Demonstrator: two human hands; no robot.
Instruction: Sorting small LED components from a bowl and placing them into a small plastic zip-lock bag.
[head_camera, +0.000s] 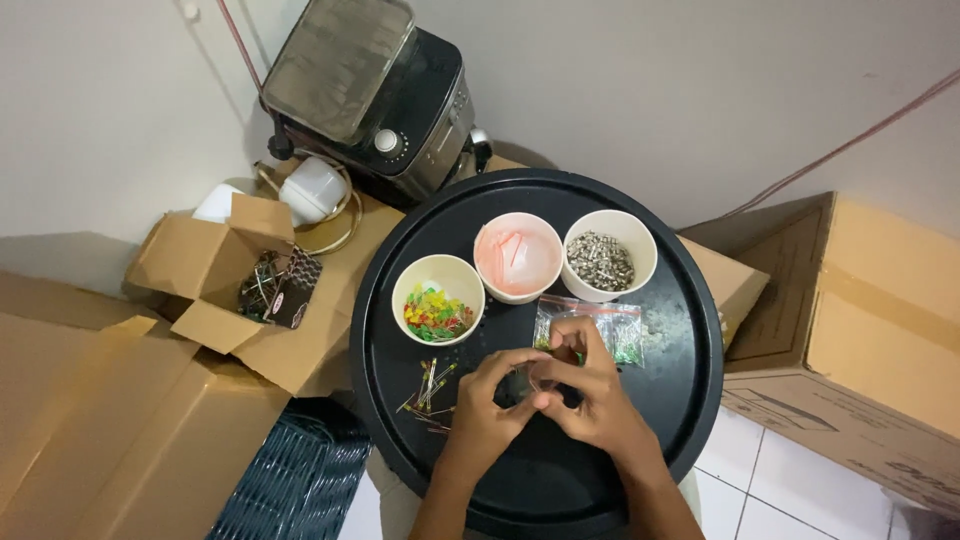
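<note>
Pinching a small clear bag (545, 378) between both hands, left hand (487, 405) and right hand (592, 395); light, limp, slippery film, best gripped at its edge

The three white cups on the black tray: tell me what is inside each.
The left cup holds small yellow, red and green pieces. The middle cup holds thin pinkish-red pieces. The right cup holds small silvery metal parts. Whatever lies beneath each top layer is covered.

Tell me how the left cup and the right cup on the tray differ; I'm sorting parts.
The left cup holds mixed red, yellow and green pieces; the right cup holds small grey metallic pieces. The left cup sits nearer the hands, the right cup nearer the wall. Both are white, round, upright and open on the black tray.
</note>
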